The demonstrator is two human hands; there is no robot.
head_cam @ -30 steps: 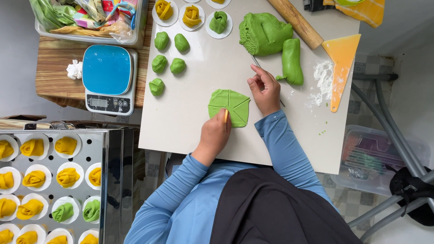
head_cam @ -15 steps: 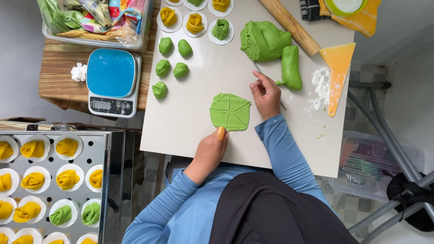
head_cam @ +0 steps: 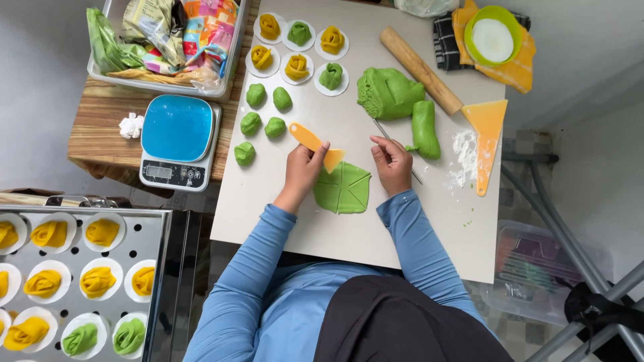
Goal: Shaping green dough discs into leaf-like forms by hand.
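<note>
Left hand [head_cam: 303,169] grips the orange scraper [head_cam: 315,145] over the scored green dough sheet [head_cam: 344,188], so I'd press straight down along the lines while the right hand [head_cam: 392,163] pinches its thin metal stick [head_cam: 396,150] aside.

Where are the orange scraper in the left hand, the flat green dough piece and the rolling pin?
orange scraper [head_cam: 310,139]: head view, middle of its handle.
flat green dough piece [head_cam: 349,194]: head view, centre of the scored sheet.
rolling pin [head_cam: 420,70]: head view, middle of the wooden shaft.
</note>
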